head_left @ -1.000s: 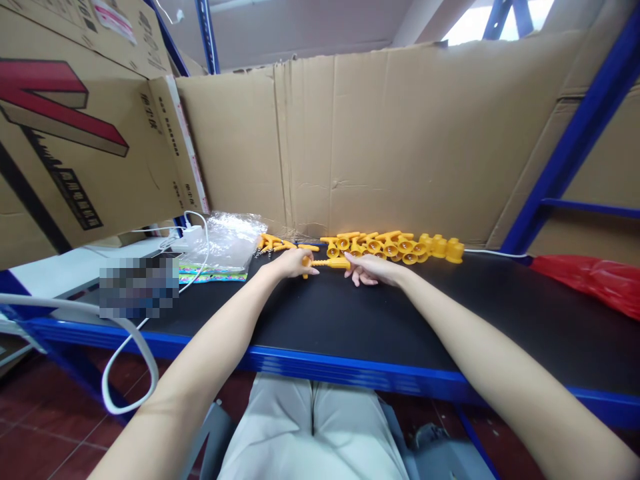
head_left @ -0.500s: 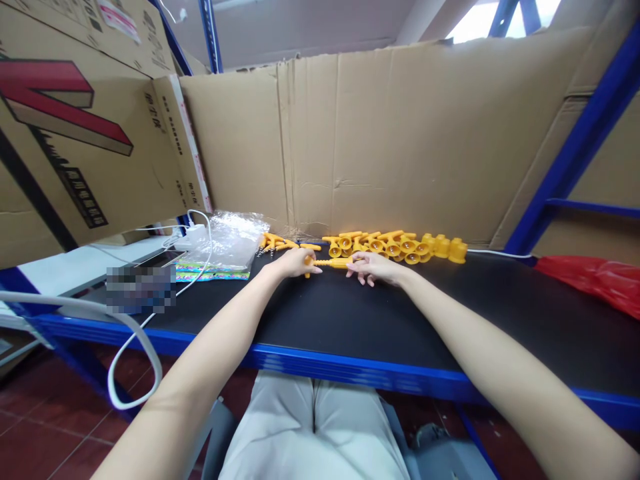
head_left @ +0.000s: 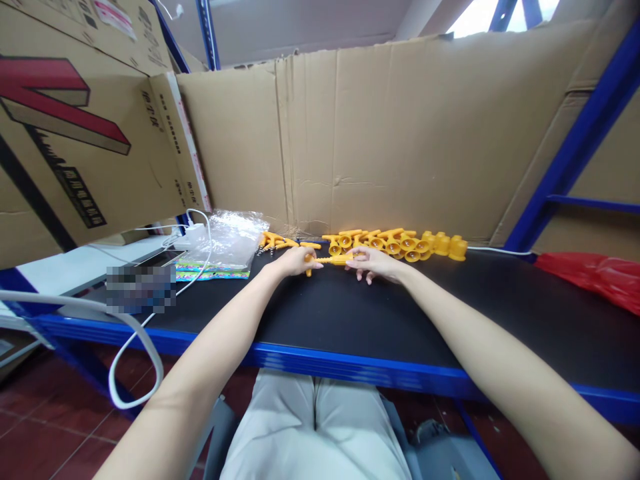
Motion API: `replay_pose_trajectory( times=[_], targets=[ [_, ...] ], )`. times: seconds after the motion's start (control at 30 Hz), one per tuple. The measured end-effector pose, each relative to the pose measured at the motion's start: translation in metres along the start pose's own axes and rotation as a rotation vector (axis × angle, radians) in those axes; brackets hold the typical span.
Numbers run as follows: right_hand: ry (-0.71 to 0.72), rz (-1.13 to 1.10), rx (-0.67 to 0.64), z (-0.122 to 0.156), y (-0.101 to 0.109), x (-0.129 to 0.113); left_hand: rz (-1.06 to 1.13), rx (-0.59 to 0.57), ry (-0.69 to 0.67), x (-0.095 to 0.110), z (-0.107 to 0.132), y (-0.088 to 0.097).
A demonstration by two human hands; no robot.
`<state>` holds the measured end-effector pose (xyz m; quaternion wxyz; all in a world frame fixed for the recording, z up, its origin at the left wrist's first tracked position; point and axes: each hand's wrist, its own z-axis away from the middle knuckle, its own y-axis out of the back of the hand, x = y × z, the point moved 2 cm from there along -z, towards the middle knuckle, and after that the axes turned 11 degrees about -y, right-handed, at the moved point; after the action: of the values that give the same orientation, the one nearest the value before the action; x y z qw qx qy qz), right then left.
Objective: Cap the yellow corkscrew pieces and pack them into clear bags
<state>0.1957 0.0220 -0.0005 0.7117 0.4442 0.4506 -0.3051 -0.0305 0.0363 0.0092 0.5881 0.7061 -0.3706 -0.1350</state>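
Observation:
My left hand point(head_left: 295, 262) is closed on the handle of a yellow T-handled piece with a thin, twisted shaft point(head_left: 325, 260). My right hand point(head_left: 376, 264) pinches the thicker yellow sleeve point(head_left: 340, 261) at the other end, its lower fingers curled loosely. Held level between the hands, the piece is just above the black tabletop. Fingers partly hide both its ends. Behind my right hand lies a row of yellow cup-shaped parts with handles point(head_left: 393, 247). Yellow handles with dark metal spirals point(head_left: 273, 241) lie beyond my left hand.
Clear plastic bags point(head_left: 227, 237) lie on the left over a colourful sheet. A white cable point(head_left: 207, 247) loops nearby. Several yellow stepped caps point(head_left: 457, 248) stand at the right end of the row. Red plastic point(head_left: 590, 273) lies far right. A cardboard wall point(head_left: 400, 133) rises behind.
My right hand and the sleeve end have shifted slightly upward in view, and the fingers have changed their pose a little. My left hand keeps its hold on the handle.

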Motion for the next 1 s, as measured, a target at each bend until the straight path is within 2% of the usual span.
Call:
replay_pose_trajectory(
  times=[0.33, 1.0],
  targets=[
    [0.008, 0.0, 0.013, -0.005, -0.0011, 0.0042, -0.067, 0.022, -0.008, -0.0007, -0.0008, -0.0019],
    [-0.074, -0.028, 0.063, -0.0084, -0.0041, 0.0043, -0.06, 0.04, 0.024, 0.0019, -0.0012, -0.0013]
  ],
)
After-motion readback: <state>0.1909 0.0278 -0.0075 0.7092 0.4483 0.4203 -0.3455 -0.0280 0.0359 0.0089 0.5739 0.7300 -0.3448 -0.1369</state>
